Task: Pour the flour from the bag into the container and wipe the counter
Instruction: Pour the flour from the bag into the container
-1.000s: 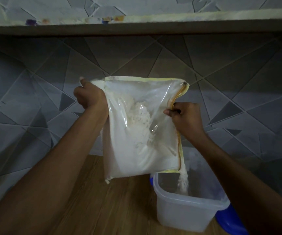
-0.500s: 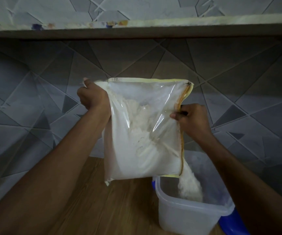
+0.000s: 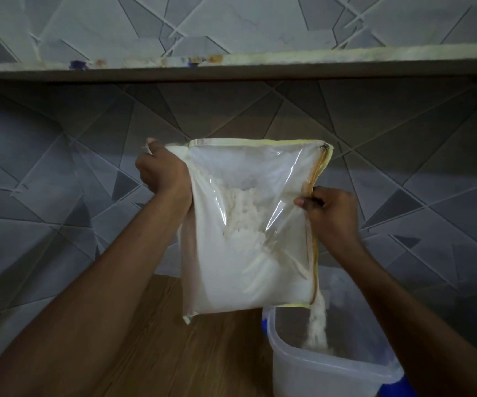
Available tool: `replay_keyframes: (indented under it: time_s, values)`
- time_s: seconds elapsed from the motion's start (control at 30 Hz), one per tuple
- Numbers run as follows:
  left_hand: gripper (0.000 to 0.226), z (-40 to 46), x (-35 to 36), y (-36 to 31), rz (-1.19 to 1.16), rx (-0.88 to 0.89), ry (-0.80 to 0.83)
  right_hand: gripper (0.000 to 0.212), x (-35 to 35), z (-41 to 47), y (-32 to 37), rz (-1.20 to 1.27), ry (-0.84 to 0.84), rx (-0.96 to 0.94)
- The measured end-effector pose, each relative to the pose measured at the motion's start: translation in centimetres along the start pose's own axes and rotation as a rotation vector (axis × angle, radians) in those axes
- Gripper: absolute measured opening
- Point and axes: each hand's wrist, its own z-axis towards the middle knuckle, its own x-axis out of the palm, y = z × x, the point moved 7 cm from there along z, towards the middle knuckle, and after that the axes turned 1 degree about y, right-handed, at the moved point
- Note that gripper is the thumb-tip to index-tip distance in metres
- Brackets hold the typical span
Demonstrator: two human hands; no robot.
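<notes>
Pouring step: left hand (image 3: 163,170) and right hand (image 3: 330,214) clamped on bag (image 3: 248,224); flour (image 3: 319,325) streams into container (image 3: 326,373) at five o'clock. Next, probably: tilt steeper, wipe later.

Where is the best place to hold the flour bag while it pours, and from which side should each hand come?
Hold the bag as now: left hand gripping the upper left corner from the left, right hand pinching the zipper edge from the right. The mouth runs down that side, so flour leaves its bottom corner into the container.
</notes>
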Motion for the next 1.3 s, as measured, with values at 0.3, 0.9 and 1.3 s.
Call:
replay_keyframes:
  time_s: [0.3,0.9,1.3]
  values:
    - [0.048,-0.6,0.9,-0.6,0.028,0.053,0.032,0.022,-0.2,-0.4,-1.3,-0.028,0.046,0.027]
    - [0.053,-1.3,2.3,-1.8,0.095,0.137,0.009,0.017,-1.5,0.1,-1.5,-0.021,0.031,0.032]
    - [0.058,-2.5,3.3,-3.4,0.103,0.197,0.025,0.013,-2.4,1.1,-1.6,-0.074,0.038,-0.088]
